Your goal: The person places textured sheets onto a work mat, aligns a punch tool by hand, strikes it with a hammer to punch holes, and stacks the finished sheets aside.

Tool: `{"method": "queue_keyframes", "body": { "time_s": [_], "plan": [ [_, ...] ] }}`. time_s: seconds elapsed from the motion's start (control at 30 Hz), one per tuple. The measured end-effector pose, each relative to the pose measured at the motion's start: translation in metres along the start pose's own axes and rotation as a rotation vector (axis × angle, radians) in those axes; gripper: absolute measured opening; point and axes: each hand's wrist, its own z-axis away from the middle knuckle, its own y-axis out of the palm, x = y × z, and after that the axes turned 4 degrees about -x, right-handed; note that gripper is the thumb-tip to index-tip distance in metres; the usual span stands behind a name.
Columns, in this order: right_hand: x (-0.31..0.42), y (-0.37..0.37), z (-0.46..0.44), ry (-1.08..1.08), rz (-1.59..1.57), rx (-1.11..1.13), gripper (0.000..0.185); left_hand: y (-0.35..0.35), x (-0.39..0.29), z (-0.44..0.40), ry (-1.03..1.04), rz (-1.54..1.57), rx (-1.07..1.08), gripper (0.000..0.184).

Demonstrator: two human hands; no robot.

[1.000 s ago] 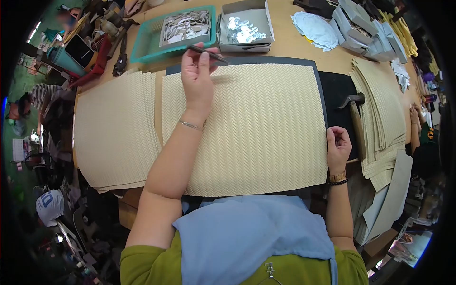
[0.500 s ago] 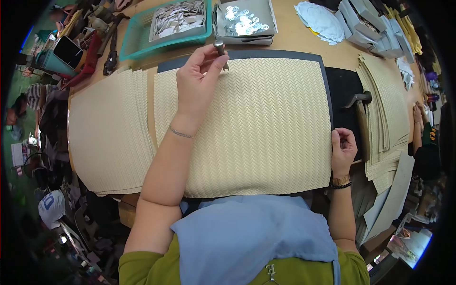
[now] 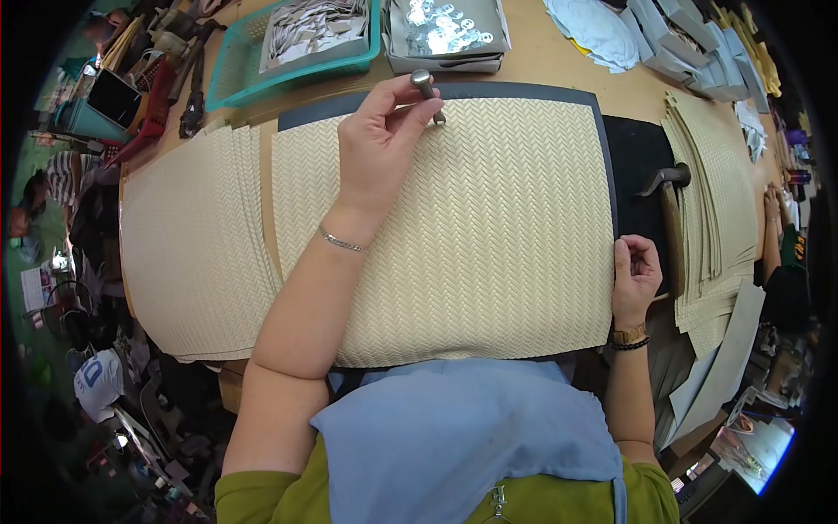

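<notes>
My left hand [image 3: 380, 144] pinches a metal punch [image 3: 428, 92] near the top edge of a cream woven sheet [image 3: 471, 227]. The tool stands roughly upright, its lower tip at or just over the sheet; contact cannot be made out. Under the sheet lies a dark board [image 3: 524, 91], showing at the top and right edges. My right hand [image 3: 637, 272] rests at the sheet's right edge with fingers curled; whether they pinch the edge or something small is hidden. A hammer [image 3: 670, 179] lies to the right on a black pad [image 3: 630, 148].
Woven sheets are stacked at left [image 3: 192, 253] and right [image 3: 711, 201]. Behind are a teal basket [image 3: 229, 65] with small pieces and a grey box [image 3: 445, 63] of shiny discs. White boxes [image 3: 698, 52] stand back right. Another person's hand [image 3: 772, 203] shows far right.
My left hand has turned the punch from slanted to roughly upright and moved it a little right over the sheet. The view has shifted slightly. My right hand stays at the sheet's edge.
</notes>
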Motion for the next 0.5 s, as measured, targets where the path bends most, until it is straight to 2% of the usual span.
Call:
{"method": "queue_keyframes", "body": {
  "time_s": [0.33,0.5],
  "plan": [
    [-0.0007,-0.0004,-0.0001,-0.011,-0.005,0.008,0.008,0.0007,0.0044,-0.0007,0.049,-0.029,-0.029,0.022],
    [0.0003,-0.0002,0.0000,0.007,-0.016,0.008,0.008,-0.0004,0.0023,-0.0001,0.000,-0.059,0.011,0.027]
  ]
}}
